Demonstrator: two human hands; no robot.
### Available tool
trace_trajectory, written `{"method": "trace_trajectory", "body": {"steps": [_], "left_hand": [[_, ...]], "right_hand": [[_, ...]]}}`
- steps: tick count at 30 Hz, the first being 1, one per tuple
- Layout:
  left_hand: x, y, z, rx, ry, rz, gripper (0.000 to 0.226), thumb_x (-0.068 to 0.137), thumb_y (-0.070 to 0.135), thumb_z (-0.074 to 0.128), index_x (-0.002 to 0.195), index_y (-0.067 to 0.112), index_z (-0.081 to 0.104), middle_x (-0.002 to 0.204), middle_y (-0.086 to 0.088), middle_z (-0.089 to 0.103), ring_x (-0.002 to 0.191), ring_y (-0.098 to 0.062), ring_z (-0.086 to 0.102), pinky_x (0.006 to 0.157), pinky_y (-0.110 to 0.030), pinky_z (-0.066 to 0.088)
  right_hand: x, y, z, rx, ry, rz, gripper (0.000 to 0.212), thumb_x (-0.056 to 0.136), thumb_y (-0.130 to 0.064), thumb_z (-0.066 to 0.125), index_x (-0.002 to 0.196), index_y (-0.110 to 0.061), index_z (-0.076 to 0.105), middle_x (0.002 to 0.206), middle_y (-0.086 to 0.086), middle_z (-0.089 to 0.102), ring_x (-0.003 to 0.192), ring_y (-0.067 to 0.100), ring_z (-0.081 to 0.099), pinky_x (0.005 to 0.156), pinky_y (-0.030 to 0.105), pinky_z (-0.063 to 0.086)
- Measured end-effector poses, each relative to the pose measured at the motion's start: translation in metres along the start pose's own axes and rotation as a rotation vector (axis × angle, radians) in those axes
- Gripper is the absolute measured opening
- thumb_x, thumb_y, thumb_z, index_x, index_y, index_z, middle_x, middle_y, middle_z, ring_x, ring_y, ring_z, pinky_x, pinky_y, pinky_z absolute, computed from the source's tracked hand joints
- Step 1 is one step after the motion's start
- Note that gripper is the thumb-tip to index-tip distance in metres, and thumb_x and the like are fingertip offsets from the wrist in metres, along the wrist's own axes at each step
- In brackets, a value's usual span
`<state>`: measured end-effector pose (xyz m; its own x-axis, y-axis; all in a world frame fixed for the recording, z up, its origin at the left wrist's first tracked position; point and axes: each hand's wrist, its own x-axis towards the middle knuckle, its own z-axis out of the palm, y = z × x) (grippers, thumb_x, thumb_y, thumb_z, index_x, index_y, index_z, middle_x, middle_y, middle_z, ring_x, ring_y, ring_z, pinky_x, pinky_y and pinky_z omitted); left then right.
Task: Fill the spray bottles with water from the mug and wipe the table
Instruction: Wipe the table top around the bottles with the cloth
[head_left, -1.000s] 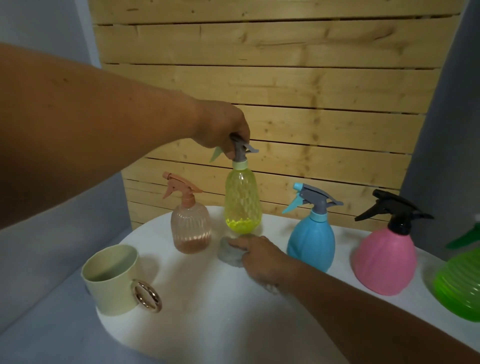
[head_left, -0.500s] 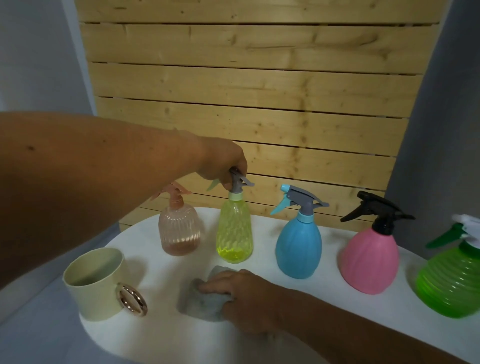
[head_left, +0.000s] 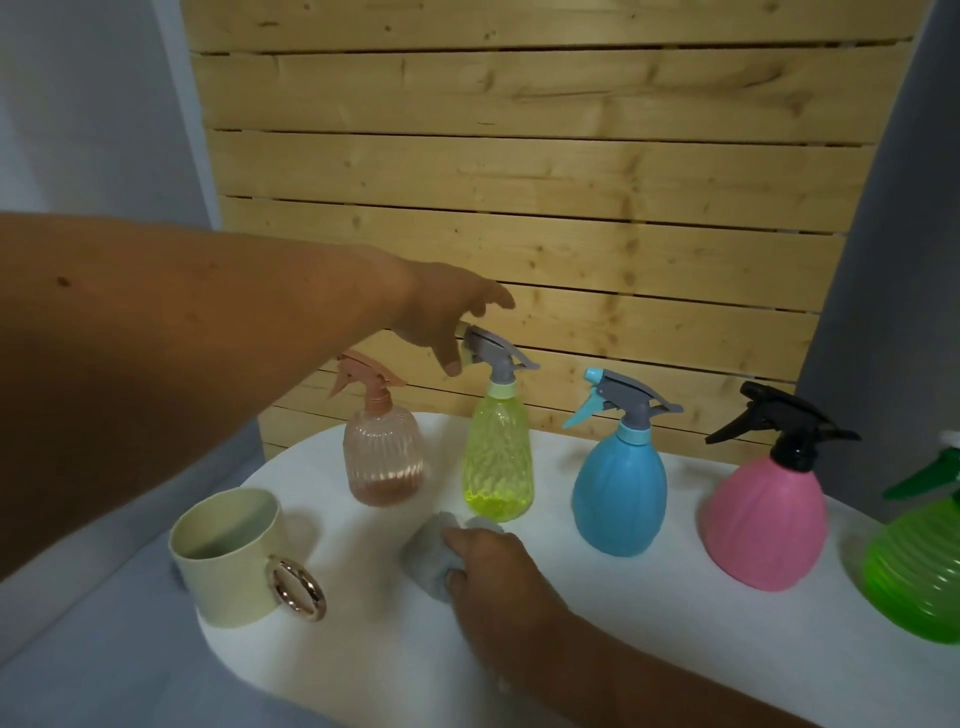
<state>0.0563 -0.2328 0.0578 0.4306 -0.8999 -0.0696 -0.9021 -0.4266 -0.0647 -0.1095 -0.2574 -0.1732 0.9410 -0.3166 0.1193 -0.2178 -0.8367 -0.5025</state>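
Five spray bottles stand upright in a row along the back edge of the white table (head_left: 649, 639). From the left end: a clear peach ribbed bottle (head_left: 383, 457) with a peach trigger head; a tall translucent yellow bottle (head_left: 497, 460) with a grey head; a round blue bottle (head_left: 620, 493) with a grey and light-blue head; a pink bottle (head_left: 763, 525) with a black head; and a green ribbed bottle (head_left: 919, 566), cut off at the right edge. A cream mug (head_left: 226, 553) with a shiny metallic ring handle stands near the table's front-left edge. A crumpled grey cloth (head_left: 428, 553) lies on the table in front of the yellow bottle.
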Motion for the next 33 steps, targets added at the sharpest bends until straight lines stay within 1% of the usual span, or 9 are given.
{"method": "trace_trajectory", "body": {"steps": [4, 8, 10, 12, 15, 19, 24, 30, 33], "left_hand": [[-0.018, -0.039, -0.003, 0.076, -0.043, -0.156, 0.110, 0.079, 0.022, 0.090, 0.164, 0.027, 0.021, 0.162, -0.003, 0.040, 0.142, -0.028, 0.047, 0.109, -0.039, 0.043], [-0.033, -0.060, 0.009, 0.119, -0.159, -0.210, 0.082, 0.091, 0.022, 0.080, 0.160, 0.021, 0.035, 0.158, -0.002, 0.045, 0.138, -0.027, 0.051, 0.110, -0.035, 0.045], [-0.036, -0.065, 0.020, 0.135, -0.187, -0.178, 0.059, 0.098, 0.020, 0.072, 0.152, 0.021, 0.049, 0.144, 0.000, 0.060, 0.130, -0.023, 0.057, 0.105, -0.033, 0.046], [-0.034, -0.072, 0.032, 0.141, -0.189, -0.136, 0.034, 0.099, 0.021, 0.067, 0.134, 0.021, 0.064, 0.115, 0.002, 0.073, 0.110, -0.021, 0.066, 0.099, -0.038, 0.052], [-0.030, -0.080, 0.043, 0.095, -0.145, -0.112, 0.020, 0.099, 0.026, 0.066, 0.118, 0.020, 0.070, 0.096, 0.001, 0.073, 0.094, -0.021, 0.066, 0.092, -0.041, 0.055], [-0.023, -0.085, 0.051, 0.063, -0.087, -0.106, 0.015, 0.099, 0.016, 0.066, 0.113, 0.020, 0.069, 0.086, 0.008, 0.062, 0.086, -0.019, 0.061, 0.078, -0.034, 0.048], [-0.022, -0.090, 0.048, 0.027, -0.071, -0.063, 0.015, 0.099, 0.013, 0.065, 0.112, 0.019, 0.067, 0.088, 0.004, 0.064, 0.086, -0.021, 0.065, 0.080, -0.036, 0.051], [-0.032, -0.100, 0.008, 0.000, 0.005, -0.035, 0.017, 0.100, 0.012, 0.066, 0.113, 0.023, 0.067, 0.092, 0.006, 0.071, 0.081, -0.010, 0.064, 0.089, -0.042, 0.055], [-0.037, -0.106, -0.006, 0.023, 0.059, -0.038, 0.020, 0.101, 0.013, 0.065, 0.119, 0.021, 0.067, 0.098, 0.002, 0.071, 0.089, -0.016, 0.065, 0.091, -0.043, 0.054]], "right_hand": [[0.008, -0.016, 0.003, -0.047, 0.040, 0.002, 0.020, 0.096, -0.015, 0.049, 0.112, -0.014, 0.059, 0.104, 0.005, 0.064, 0.107, 0.026, 0.062, 0.093, 0.030, 0.044], [0.007, -0.026, -0.009, -0.082, -0.017, -0.021, 0.026, 0.098, -0.031, 0.049, 0.116, -0.015, 0.058, 0.117, 0.006, 0.064, 0.112, 0.029, 0.056, 0.097, 0.031, 0.039], [0.002, -0.026, -0.010, -0.219, -0.088, -0.030, 0.038, 0.095, -0.032, 0.052, 0.130, -0.017, 0.050, 0.129, 0.003, 0.056, 0.119, 0.028, 0.050, 0.101, 0.033, 0.035], [-0.002, -0.029, -0.004, -0.402, -0.070, -0.044, 0.048, 0.092, -0.029, 0.055, 0.137, -0.017, 0.045, 0.133, 0.004, 0.054, 0.120, 0.029, 0.049, 0.101, 0.037, 0.037], [0.003, -0.036, 0.001, -0.489, 0.051, -0.112, 0.039, 0.081, -0.022, 0.068, 0.118, -0.013, 0.058, 0.112, 0.010, 0.062, 0.100, 0.030, 0.058, 0.089, 0.037, 0.047], [0.024, -0.031, 0.016, -0.578, -0.057, -0.102, 0.038, 0.086, -0.012, 0.054, 0.123, -0.011, 0.047, 0.117, 0.013, 0.057, 0.106, 0.031, 0.055, 0.098, 0.042, 0.042], [0.048, -0.037, 0.036, -0.499, 0.024, -0.039, 0.038, 0.057, -0.017, 0.061, 0.095, -0.013, 0.057, 0.085, 0.007, 0.054, 0.073, 0.025, 0.061, 0.068, 0.037, 0.048], [0.073, -0.049, 0.036, -0.550, 0.046, 0.010, 0.047, 0.085, -0.019, 0.063, 0.128, -0.010, 0.048, 0.123, 0.012, 0.051, 0.113, 0.025, 0.055, 0.091, 0.035, 0.040], [0.096, -0.060, 0.031, -0.388, 0.025, 0.085, 0.020, 0.086, -0.021, 0.065, 0.104, -0.024, 0.057, 0.092, -0.002, 0.050, 0.111, 0.022, 0.059, 0.085, 0.029, 0.040]]}}
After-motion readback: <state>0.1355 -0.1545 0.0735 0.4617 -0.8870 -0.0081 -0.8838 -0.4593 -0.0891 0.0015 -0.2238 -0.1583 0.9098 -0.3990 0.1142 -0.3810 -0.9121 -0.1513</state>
